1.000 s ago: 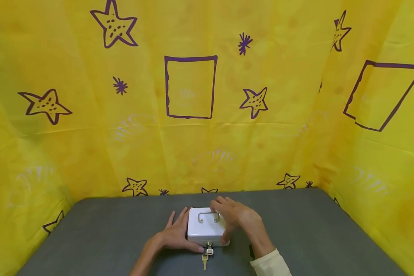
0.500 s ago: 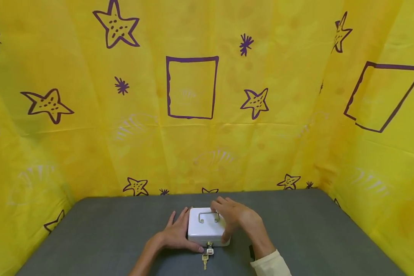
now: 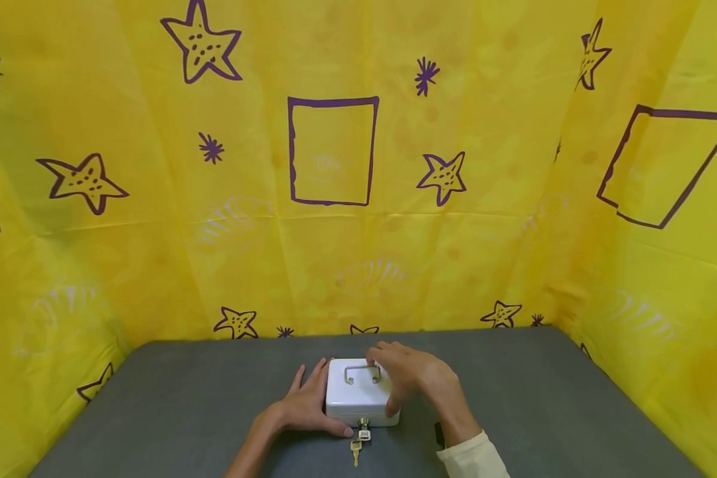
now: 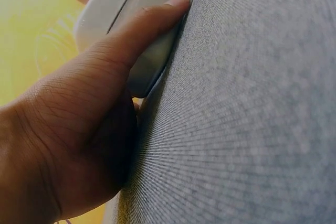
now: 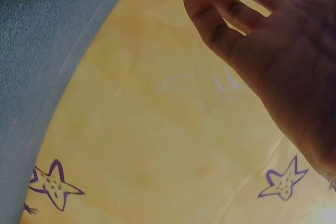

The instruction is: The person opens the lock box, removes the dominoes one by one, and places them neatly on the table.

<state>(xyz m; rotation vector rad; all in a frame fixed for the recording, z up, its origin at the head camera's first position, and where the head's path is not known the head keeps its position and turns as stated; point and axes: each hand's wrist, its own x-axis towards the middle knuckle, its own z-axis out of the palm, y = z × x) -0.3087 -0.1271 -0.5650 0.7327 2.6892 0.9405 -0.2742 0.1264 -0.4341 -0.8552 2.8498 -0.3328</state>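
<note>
Keys (image 3: pixel 356 453) hang at the lock (image 3: pixel 364 422) on the front of the white box (image 3: pixel 355 394), which we see resting on the grey table (image 3: pixel 215 405). Left of the box, we find the left hand (image 3: pixel 305 406) holding it by that corner, fingers along the side and thumb across the front, near the lock. On the box's right, we see the right hand (image 3: pixel 415 375) gripping it, thumb at the front and fingers toward the back edge, beside the lid's wire handle (image 3: pixel 358 368). Behind the box, we see yellow cloth (image 3: pixel 334 232) printed with starfish.
</note>
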